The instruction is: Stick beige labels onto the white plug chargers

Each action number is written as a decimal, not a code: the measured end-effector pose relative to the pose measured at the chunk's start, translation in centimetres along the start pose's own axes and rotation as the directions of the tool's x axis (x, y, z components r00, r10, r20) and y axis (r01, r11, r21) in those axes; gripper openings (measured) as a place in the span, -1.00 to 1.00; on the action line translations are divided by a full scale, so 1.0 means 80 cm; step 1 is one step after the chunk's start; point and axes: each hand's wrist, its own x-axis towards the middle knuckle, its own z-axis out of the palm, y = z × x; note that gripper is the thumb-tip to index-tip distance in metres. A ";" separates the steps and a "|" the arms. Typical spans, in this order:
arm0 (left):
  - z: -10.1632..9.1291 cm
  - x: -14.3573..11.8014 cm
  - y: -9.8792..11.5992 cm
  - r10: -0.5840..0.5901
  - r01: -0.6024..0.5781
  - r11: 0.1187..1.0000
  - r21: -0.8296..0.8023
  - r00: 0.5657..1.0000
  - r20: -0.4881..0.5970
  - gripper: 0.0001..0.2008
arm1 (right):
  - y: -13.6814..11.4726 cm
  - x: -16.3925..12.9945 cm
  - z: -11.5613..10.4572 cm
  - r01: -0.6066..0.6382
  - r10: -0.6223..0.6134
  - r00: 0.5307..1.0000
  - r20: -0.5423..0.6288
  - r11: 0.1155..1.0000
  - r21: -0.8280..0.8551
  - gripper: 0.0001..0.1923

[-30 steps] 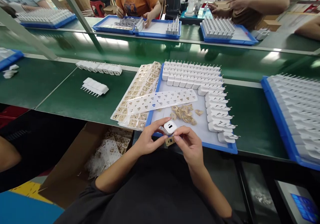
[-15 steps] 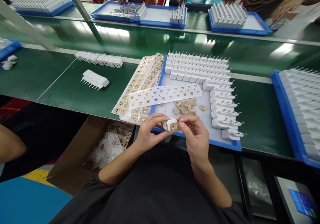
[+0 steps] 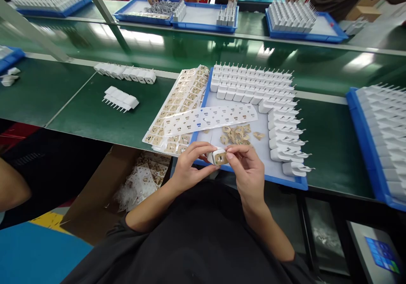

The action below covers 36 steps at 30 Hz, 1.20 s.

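Your left hand (image 3: 187, 169) and your right hand (image 3: 249, 172) are close together, just over the near edge of the blue tray (image 3: 285, 182). Both hands pinch one small white charger plug (image 3: 218, 156) between their fingertips. A little brown sticker (image 3: 220, 158) sits on the face of the plug that looks up at you.

In the tray, right behind the plug, lies a small heap of brown sticker bits (image 3: 236, 134). A long white sheet with holes (image 3: 209, 119) lies across the tray's left edge. Rows of white plugs (image 3: 253, 85) stand at the back and down the right side of the tray.

Left of the tray, sheets of brown stickers (image 3: 177, 106) lie on the green desk (image 3: 95, 123). Farther left, a short row of plugs (image 3: 121, 98) lies on its side.

Below the desk, an open cardboard box (image 3: 95, 191) has used sheets in it.
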 end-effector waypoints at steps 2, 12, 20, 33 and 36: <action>0.000 0.000 0.000 0.006 -0.006 1.000 0.008 1.000 0.001 -0.63 | 0.000 0.000 0.000 0.006 -0.006 1.000 0.002 1.000 -0.011 -0.97; 0.001 0.000 0.000 0.106 -0.104 0.993 0.053 0.994 -0.036 -0.61 | 0.003 -0.003 0.007 0.065 -0.067 0.997 -0.025 0.993 -0.101 -0.92; -0.001 -0.002 -0.001 0.131 -0.123 0.981 0.148 0.990 -0.046 -0.61 | 0.005 -0.003 0.013 0.110 -0.121 0.992 -0.047 0.976 -0.190 -0.93; 0.005 -0.010 -0.006 0.082 -0.064 0.992 0.113 0.983 -0.164 -0.56 | 0.018 0.013 -0.001 0.064 -0.061 0.997 0.043 0.996 -0.070 -0.86; 0.010 -0.006 -0.007 0.150 -0.121 0.979 0.163 0.972 -0.180 -0.61 | 0.020 0.003 0.010 -0.076 0.036 0.980 0.194 0.975 0.207 -0.76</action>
